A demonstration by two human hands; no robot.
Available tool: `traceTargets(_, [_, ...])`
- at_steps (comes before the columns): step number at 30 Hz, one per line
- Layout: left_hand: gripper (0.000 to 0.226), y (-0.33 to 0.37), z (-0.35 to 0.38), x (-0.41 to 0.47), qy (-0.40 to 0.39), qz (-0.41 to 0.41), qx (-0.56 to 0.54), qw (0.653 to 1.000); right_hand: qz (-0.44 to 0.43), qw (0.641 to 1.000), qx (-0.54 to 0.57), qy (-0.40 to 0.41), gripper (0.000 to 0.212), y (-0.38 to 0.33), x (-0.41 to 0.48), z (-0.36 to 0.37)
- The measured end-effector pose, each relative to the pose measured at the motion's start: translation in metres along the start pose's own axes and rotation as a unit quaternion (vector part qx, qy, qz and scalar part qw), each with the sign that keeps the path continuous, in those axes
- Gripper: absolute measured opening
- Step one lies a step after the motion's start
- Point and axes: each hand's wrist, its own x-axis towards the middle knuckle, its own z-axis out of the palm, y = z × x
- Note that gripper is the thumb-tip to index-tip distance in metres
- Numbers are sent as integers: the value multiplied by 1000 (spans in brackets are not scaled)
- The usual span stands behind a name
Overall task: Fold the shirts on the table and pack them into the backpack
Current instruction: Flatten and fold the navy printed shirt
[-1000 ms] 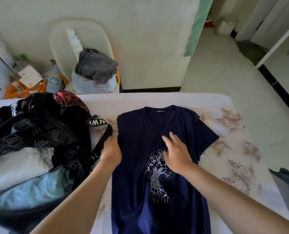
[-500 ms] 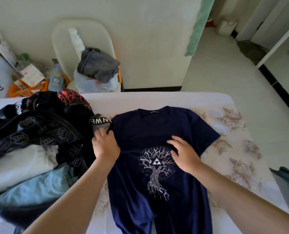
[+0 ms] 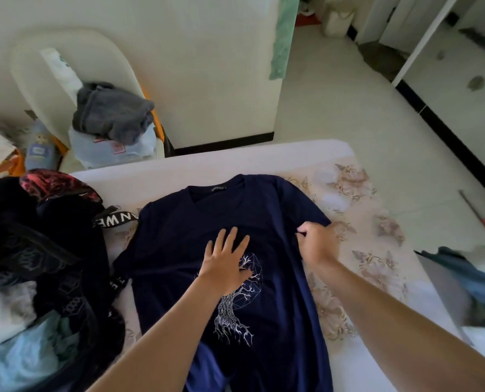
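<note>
A navy T-shirt [image 3: 196,222] with a white tree print lies face up on the table [image 3: 207,165], collar away from me. My left hand [image 3: 226,258] presses flat on its chest, fingers spread, just above the print. My right hand [image 3: 316,244] pinches the cloth at the shirt's right sleeve. The open black backpack [image 3: 51,250] sits at the left, with white and light-blue folded clothes [image 3: 12,335] showing inside it. One of its lettered straps lies beside the shirt's left sleeve.
The table has a floral cover [image 3: 377,264]. A chair [image 3: 65,80] behind the table holds a grey garment [image 3: 111,111] on a plastic bag. Dark blue-grey cloth [image 3: 473,284] lies at the right edge. Tiled floor extends beyond the table on the right.
My left hand moved from the shirt's left sleeve to its chest. My right hand left the chest and took hold of the right sleeve area. The left sleeve is spread out flat.
</note>
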Motion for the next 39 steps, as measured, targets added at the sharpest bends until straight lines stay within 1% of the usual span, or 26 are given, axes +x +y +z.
traceTargets(1, [88, 0, 2, 1, 2, 1, 8, 1000, -18, 1000, -4, 15, 12, 0, 2, -1])
traceTargets(3, [87, -1, 2, 3, 14, 7, 9, 1000, -32, 998, -22, 56, 11, 7, 12, -11])
traceTargets(6, [78, 1, 1, 4, 67, 21, -4, 998, -15, 991, -40, 125, 9, 30, 33, -43])
traceTargets(7, [75, 3, 2, 3, 81, 25, -7, 996, -14, 988, -69, 140, 10, 38, 38, -53])
traceTargets(8, [72, 5, 4, 1, 86, 28, -5, 996, -17, 982, -116, 149, 22, 42, 40, -58])
traceTargets(10, [69, 10, 9, -4, 75, 29, 4, 997, -64, 972, -181, 136, 53, 40, 30, -56])
traceTargets(11, [68, 12, 11, -6, 65, 25, 4, 998, -115, 968, -183, 126, 60, 35, 19, -50])
traceTargets(12, [68, 14, 12, -9, 56, 19, -1, 998, -172, 966, -168, 97, 61, 30, 6, -40])
traceTargets(14, [68, 15, 12, -17, 60, 11, -15, 998, -252, 956, -150, -27, 59, 24, -21, -21])
traceTargets(15, [68, 14, 11, -23, 68, 7, -21, 997, -252, 948, -165, -100, 61, 22, -32, -15])
traceTargets(16, [68, 13, 11, -31, 78, 5, -26, 997, -232, 943, -191, -145, 65, 21, -40, -12])
traceTargets(17, [68, 11, 11, -41, 89, 6, -30, 996, -211, 939, -218, -162, 67, 21, -46, -11])
traceTargets(19, [65, 6, 15, -62, 122, 14, -50, 991, -202, 944, -223, -132, 68, 20, -63, -12])
traceTargets(21, [55, 2, 21, -85, 181, 30, -90, 979, -237, 952, -183, -69, 64, 15, -88, -15])
traceTargets(23, [33, 0, 32, -108, 240, 55, -126, 961, -295, 947, -122, -33, 45, 12, -120, -15])
traceTargets(24, [24, 0, 38, -120, 249, 64, -131, 958, -309, 944, -102, -48, 32, 11, -139, -15])
traceTargets(25, [23, -1, 44, -132, 235, 70, -131, 961, -307, 943, -92, -93, 24, 9, -157, -16])
traceTargets(26, [31, 0, 49, -144, 200, 67, -127, 969, -289, 940, -91, -160, 25, 7, -175, -17])
traceTargets(27, [45, 1, 55, -156, 156, 61, -117, 979, -269, 931, -97, -225, 33, 7, -194, -16])
traceTargets(29, [73, 4, 69, -179, 89, 41, -94, 991, -264, 909, -156, -283, 53, 8, -225, -12])
traceTargets(30, [81, 5, 77, -188, 60, 23, -88, 994, -268, 898, -198, -289, 63, 10, -238, -10])
traceTargets(32, [76, 5, 94, -204, 43, -12, -119, 992, -268, 885, -258, -281, 67, 15, -257, -5])
traceTargets(33, [72, 3, 101, -210, 48, -28, -162, 985, -261, 888, -259, -276, 57, 16, -263, -4])
traceTargets(35, [73, -3, 105, -222, 57, -40, -225, 972, -250, 901, -223, -276, 22, 18, -270, -7])
traceTargets(36, [70, -6, 104, -227, 63, -34, -229, 971, -257, 901, -213, -279, 14, 20, -272, -10])
traceTargets(39, [60, -15, 92, -240, 54, -27, -173, 983, -282, 889, -236, -274, 22, 28, -273, -27])
